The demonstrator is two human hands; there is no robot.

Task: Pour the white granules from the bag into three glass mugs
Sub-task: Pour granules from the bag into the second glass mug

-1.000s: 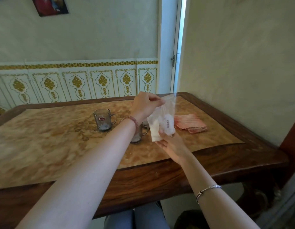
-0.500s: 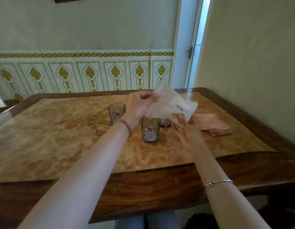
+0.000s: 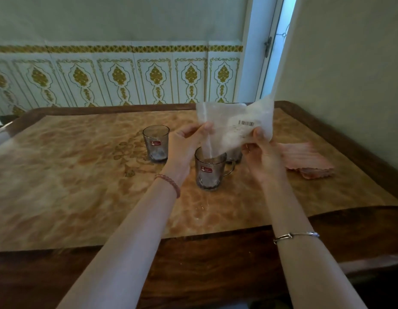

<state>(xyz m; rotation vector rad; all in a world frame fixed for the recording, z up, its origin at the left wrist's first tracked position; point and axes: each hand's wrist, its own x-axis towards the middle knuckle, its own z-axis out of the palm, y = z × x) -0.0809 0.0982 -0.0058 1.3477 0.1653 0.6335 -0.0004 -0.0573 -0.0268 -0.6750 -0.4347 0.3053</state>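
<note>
Right now my left hand (image 3: pixel 189 139) pinches the open corner of the crinkled clear plastic bag (image 3: pixel 238 128) while my right hand (image 3: pixel 260 152) grips its raised end, white granules streaming into the ribbed smoked-glass mug (image 3: pixel 208 172) directly below my left pinch. I judge that if that pinch slackens, the limp mouth will widen and scatter granules past the rim onto the marble-patterned wooden table (image 3: pixel 82 186).

Pink cloth (image 3: pixel 306 160) on wooden table (image 3: pixel 59 197)
</note>
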